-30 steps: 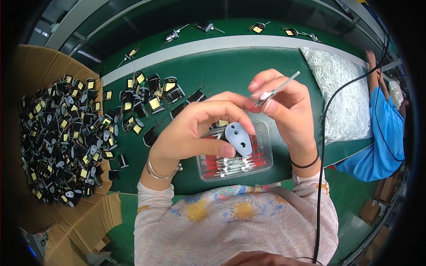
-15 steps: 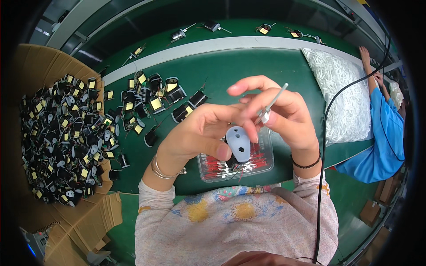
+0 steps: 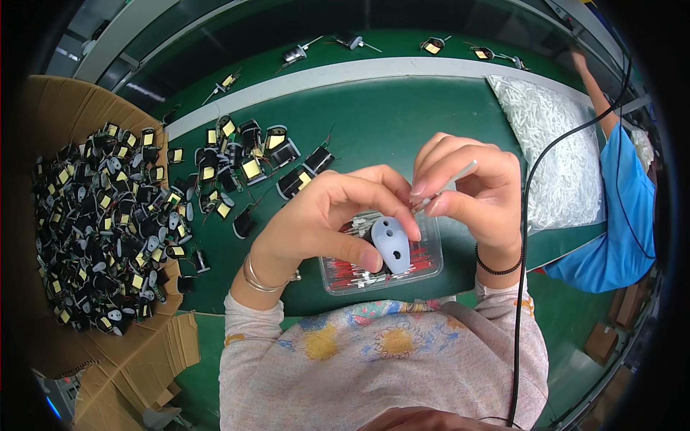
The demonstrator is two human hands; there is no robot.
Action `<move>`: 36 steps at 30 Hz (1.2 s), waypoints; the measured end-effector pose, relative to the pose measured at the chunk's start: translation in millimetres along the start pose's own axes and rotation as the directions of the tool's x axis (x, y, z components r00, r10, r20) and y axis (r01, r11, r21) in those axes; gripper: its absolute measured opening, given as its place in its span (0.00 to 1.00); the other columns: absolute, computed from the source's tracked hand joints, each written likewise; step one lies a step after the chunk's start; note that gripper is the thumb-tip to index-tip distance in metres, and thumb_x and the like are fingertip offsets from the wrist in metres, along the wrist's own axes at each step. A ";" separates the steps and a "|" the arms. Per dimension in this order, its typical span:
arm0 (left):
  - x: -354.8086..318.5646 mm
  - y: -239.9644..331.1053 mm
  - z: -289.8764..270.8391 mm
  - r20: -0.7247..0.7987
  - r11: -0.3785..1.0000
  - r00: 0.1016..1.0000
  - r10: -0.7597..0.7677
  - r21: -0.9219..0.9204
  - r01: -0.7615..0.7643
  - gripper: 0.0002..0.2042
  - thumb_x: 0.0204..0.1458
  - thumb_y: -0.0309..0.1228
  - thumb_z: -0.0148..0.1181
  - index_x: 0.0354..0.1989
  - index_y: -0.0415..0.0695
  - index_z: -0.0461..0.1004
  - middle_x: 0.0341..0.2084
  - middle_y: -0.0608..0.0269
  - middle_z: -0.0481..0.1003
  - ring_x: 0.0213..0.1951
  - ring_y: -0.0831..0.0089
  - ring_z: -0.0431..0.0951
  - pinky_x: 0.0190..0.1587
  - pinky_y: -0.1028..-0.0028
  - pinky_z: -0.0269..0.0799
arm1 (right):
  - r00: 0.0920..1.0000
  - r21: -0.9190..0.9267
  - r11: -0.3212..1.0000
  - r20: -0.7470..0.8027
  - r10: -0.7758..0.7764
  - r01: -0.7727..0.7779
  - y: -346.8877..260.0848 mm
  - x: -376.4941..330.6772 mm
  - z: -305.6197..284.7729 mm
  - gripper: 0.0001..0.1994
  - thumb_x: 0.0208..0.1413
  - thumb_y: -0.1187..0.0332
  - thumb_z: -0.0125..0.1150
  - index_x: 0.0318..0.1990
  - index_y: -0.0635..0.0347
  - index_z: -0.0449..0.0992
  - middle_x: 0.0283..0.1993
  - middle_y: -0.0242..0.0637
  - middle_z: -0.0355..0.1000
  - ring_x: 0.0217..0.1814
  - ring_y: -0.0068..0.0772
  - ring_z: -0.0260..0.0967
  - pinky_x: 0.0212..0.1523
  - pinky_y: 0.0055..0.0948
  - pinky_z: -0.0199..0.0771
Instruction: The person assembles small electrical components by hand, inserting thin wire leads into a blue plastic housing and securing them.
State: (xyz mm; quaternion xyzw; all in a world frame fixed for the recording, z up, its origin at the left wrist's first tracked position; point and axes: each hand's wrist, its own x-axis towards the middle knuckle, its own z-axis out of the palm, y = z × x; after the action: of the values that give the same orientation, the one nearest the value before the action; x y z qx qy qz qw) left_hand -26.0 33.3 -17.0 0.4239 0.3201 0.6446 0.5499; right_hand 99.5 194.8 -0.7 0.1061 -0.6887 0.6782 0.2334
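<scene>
My left hand [image 3: 316, 226] grips a small black housing by its sides. The housing's pale grey oval end cap [image 3: 393, 248], with several dark holes, faces up. In my right hand [image 3: 483, 188], thumb and fingertips pinch a thin whitish tube [image 3: 463, 172] that slants up to the right. The tube's lower end lies among the fingertips, near the left index finger, and what is there is too small to make out. Below both hands sits a clear plastic tray [image 3: 440, 267] holding thin red and white pieces, partly covered by the left hand and the housing.
A cardboard box [image 3: 72, 90] full of similar black units stands at left, with a loose pile [image 3: 251, 169] beside it. Units with tubes lie on the far green belt [image 3: 392, 52]. At right are a bag of white tubes [image 3: 550, 151], a black cable [image 3: 526, 237] and a person in blue [image 3: 614, 215].
My right hand has lowered and drawn its fingers together around the tube, which now tilts flatter. The housing has shifted slightly down and right. The other person's arm has reached farther out.
</scene>
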 end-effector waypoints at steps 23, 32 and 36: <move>-0.3 -7.3 13.9 -0.007 0.324 0.814 0.580 0.919 -0.223 0.22 0.37 0.20 0.68 0.40 0.39 0.63 0.35 0.49 0.77 0.42 0.61 0.77 0.50 0.64 0.65 | 0.877 -0.532 0.772 -0.107 -0.469 0.348 -25.0 -21.5 9.9 0.12 0.46 0.72 0.66 0.35 0.65 0.68 0.25 0.41 0.70 0.28 0.36 0.67 0.26 0.28 0.67; 2.9 -10.6 16.9 0.000 0.247 0.749 0.663 0.944 -0.220 0.18 0.40 0.25 0.68 0.38 0.44 0.67 0.33 0.61 0.79 0.40 0.67 0.79 0.49 0.65 0.62 | 0.899 -0.543 0.788 -0.126 -0.420 0.292 -28.4 -18.6 12.3 0.12 0.38 0.79 0.67 0.31 0.66 0.71 0.25 0.42 0.71 0.27 0.38 0.70 0.27 0.29 0.70; 3.2 -9.3 16.1 0.020 0.208 0.753 0.658 0.956 -0.207 0.18 0.40 0.25 0.68 0.39 0.45 0.67 0.34 0.61 0.79 0.40 0.66 0.79 0.50 0.64 0.61 | 0.897 -0.594 0.741 -0.072 -0.435 0.312 -32.1 -17.7 13.9 0.14 0.34 0.81 0.67 0.32 0.67 0.72 0.26 0.42 0.72 0.27 0.39 0.71 0.26 0.30 0.71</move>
State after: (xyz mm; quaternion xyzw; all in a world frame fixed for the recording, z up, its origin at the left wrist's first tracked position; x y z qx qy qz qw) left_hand -7.6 37.4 -17.5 0.5882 0.5895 0.5485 -0.0747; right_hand 127.2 176.3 19.8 0.0974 -0.7951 0.3878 0.4560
